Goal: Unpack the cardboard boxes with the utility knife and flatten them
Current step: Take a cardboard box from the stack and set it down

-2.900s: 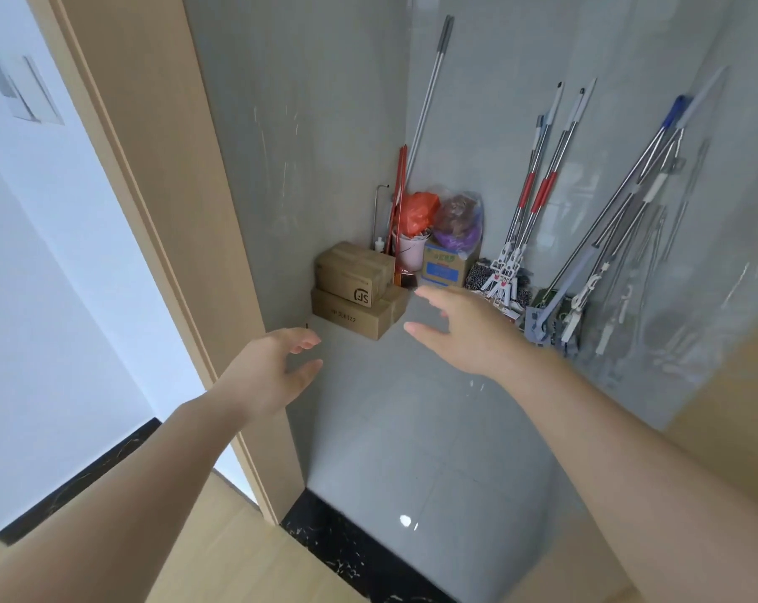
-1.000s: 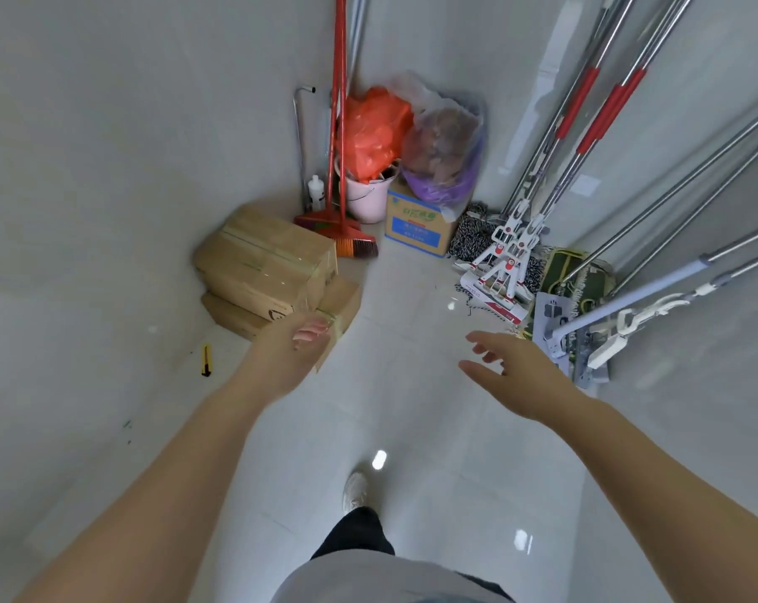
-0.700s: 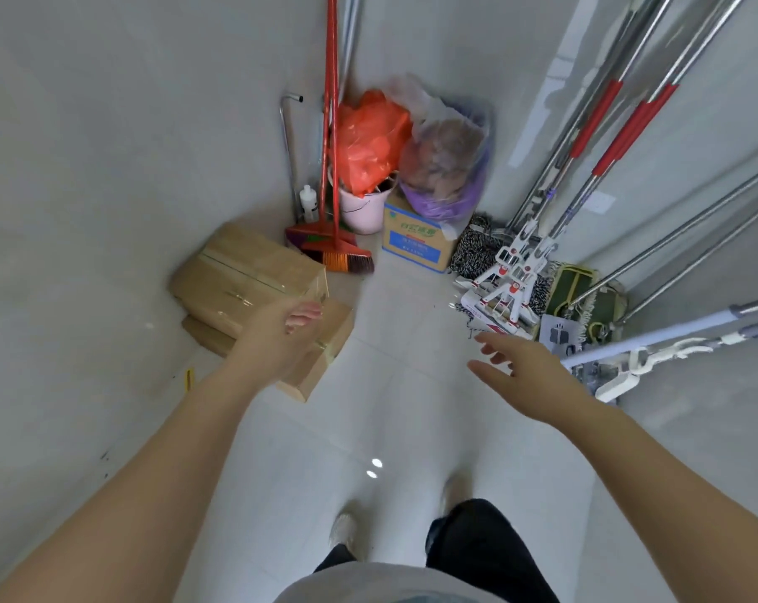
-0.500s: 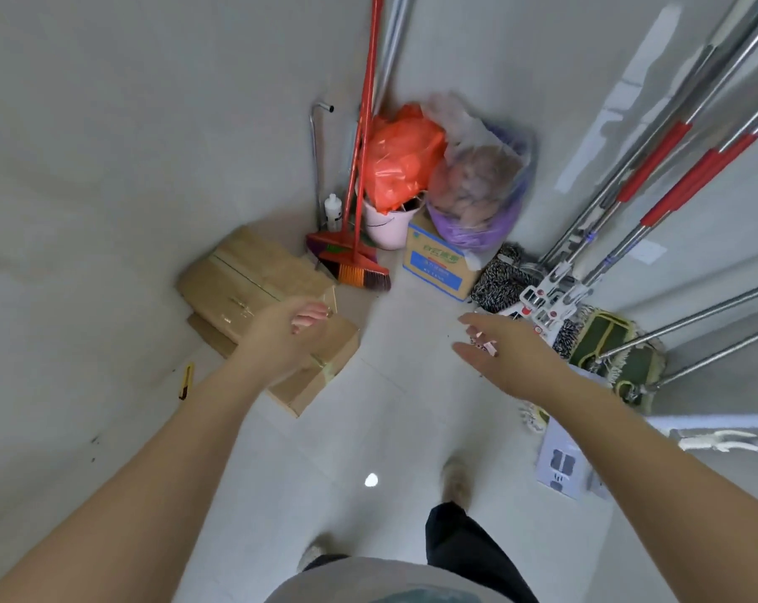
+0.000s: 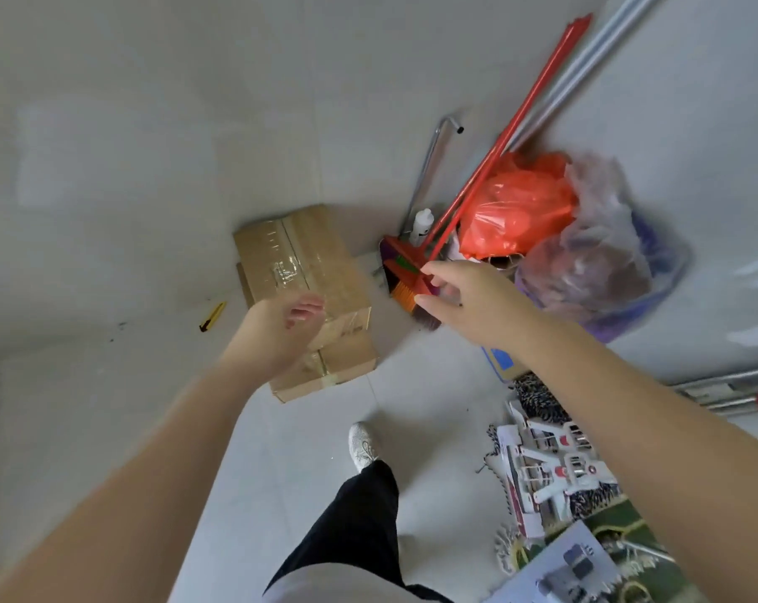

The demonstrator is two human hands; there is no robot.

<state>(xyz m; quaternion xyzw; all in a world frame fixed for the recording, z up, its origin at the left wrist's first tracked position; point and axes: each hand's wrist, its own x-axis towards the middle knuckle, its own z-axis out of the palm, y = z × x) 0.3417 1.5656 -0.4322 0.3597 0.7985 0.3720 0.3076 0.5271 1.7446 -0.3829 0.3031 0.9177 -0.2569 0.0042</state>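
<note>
I have both arms stretched forward and down over the floor. My left hand hovers above the stacked cardboard boxes, its fingers loosely curled and its grip empty. My right hand reaches out just beside the head of the red broom, fingers spread, thumb and forefinger apart, holding nothing. The boxes sit taped shut against the wall, near the corner of the floor. The utility knife, yellow and black, lies on the floor to the left of the boxes, apart from them. Behind the broom, in the corner, sit an orange bag, a clear bag and a small white bottle. Mop heads lie along the right-hand wall. My shoe stands on the floor below the boxes.
</note>
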